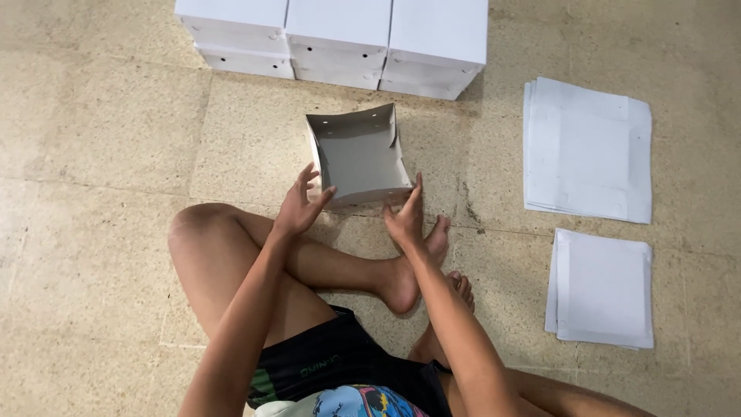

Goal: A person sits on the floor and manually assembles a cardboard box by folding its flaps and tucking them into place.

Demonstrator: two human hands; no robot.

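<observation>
— Sitting on the tan stone floor (93, 139), what do the hands have?

— A half-folded grey cardboard box tray (361, 158), at twelve o'clock from the crossed legs. The left hand (299, 207) is spread wide at its seven o'clock corner, just touching. The right hand (407, 218) lies flat, fingers straight, against its five o'clock corner. Neither hand grips it.

— What could go wrong?

— I think the bent walls could spring flat again, because nothing pinches them.
</observation>
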